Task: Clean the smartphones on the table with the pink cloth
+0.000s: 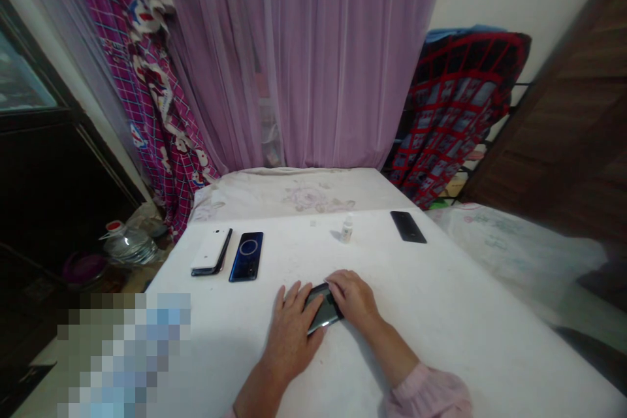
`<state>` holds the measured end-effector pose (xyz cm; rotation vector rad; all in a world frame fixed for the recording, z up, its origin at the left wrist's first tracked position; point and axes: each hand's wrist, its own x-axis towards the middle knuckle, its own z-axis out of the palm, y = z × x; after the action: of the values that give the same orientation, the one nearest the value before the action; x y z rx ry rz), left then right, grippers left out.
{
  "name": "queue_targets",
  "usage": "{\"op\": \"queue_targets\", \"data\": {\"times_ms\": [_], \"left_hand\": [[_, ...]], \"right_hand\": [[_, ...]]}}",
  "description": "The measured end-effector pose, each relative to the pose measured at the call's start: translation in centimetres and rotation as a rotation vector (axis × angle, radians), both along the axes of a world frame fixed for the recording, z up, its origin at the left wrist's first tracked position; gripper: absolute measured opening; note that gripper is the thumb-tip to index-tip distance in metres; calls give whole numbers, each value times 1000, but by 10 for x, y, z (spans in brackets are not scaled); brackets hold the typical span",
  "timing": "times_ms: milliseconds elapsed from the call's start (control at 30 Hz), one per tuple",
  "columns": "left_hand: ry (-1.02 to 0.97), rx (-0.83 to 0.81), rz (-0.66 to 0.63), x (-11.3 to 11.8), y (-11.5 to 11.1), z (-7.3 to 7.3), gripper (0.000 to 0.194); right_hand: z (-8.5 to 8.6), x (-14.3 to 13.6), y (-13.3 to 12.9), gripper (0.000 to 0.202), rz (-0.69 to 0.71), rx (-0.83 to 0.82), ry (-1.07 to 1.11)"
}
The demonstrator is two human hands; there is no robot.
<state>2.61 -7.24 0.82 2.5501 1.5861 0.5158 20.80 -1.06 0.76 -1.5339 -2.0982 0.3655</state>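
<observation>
A dark phone with a shiny screen [324, 317] lies on the white table, between my two hands. My left hand [294, 330] rests over its left side, fingers spread and the thumb along the near edge. My right hand [353, 298] has its fingers drawn together at the phone's far right corner; whether they pinch something there is too small to make out. Beyond my hands stands a small white bottle [347, 230]. Further left lies a blue phone [247, 257] with a ring on its back.
A stack of phones, a white one [212, 249] on top, lies at the table's left. A black phone [408, 226] is at the far right. Purple curtains [337, 65] hang behind the table [441, 326]. A clear water jug [130, 245] stands at the left, off the table.
</observation>
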Motion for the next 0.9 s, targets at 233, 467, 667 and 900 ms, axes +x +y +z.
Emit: {"op": "queue_targets", "data": {"times_ms": [233,467,667,900], "left_hand": [[26,17,108,0,-2,1,46],[17,-6,183,5,-2,-7,40],[60,28,175,11,-3,-16,52],[61,60,180,14,-3,-21,52]], "right_hand": [[-8,30,-32,25,-83,-7,22],[-10,33,-45,28,-11,-20,132],[-14,19,-28,29,55,-10,151],[-10,10,-20,28,34,-18,93]]}}
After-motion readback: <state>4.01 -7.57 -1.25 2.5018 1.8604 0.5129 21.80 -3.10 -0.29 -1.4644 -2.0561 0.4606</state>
